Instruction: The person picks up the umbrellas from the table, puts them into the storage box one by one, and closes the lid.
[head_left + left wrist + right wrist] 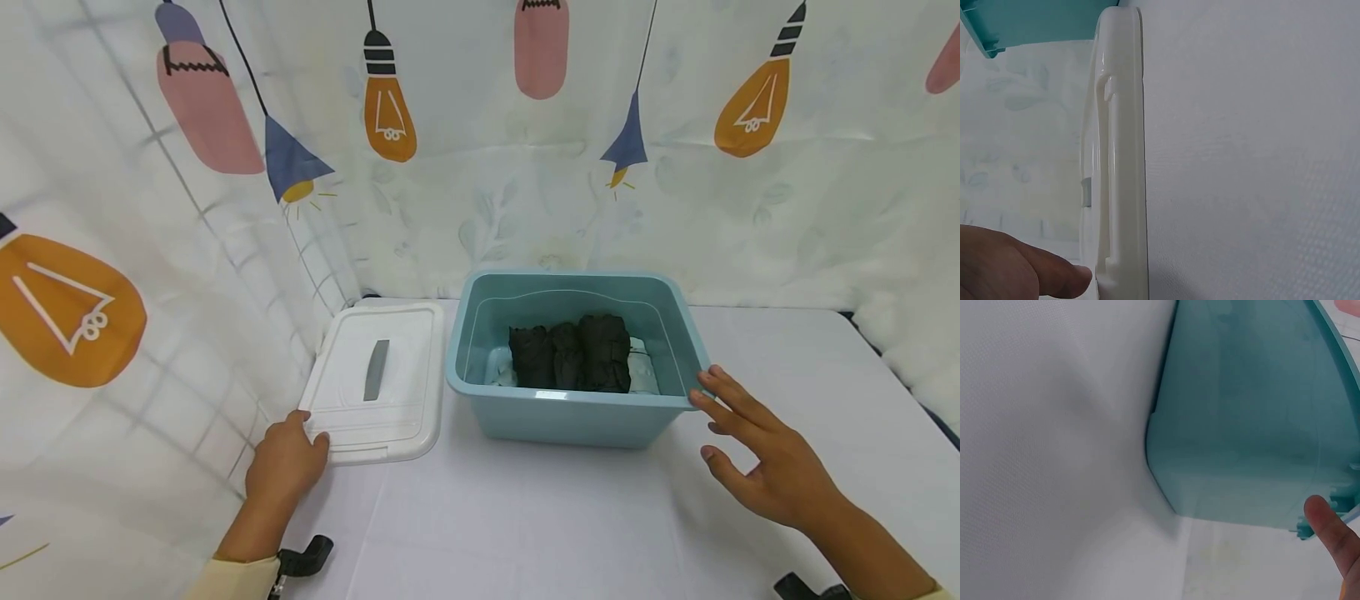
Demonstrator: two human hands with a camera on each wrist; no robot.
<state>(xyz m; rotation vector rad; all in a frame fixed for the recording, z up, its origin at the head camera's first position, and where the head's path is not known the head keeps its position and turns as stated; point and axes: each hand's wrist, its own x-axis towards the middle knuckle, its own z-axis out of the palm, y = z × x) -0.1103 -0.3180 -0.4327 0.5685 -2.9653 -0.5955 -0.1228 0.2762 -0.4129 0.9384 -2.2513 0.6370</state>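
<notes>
A light blue-green plastic tub stands on the table, holding several rolled black cloth bundles and a pale folded item. Left of it a white lid with a grey handle lies flat. My left hand holds the lid's near left corner; in the left wrist view the thumb lies against the lid's edge, while the other fingers are mostly hidden. With fingers spread and fairly straight, my right hand touches the tub's near right rim corner. One fingertip shows by that rim in the right wrist view.
A white cloth covers the table. Behind the tub hangs a curtain printed with lamps and bulbs, and it continues along the left side close to my left hand. Part of a black wrist mount shows at my left wrist.
</notes>
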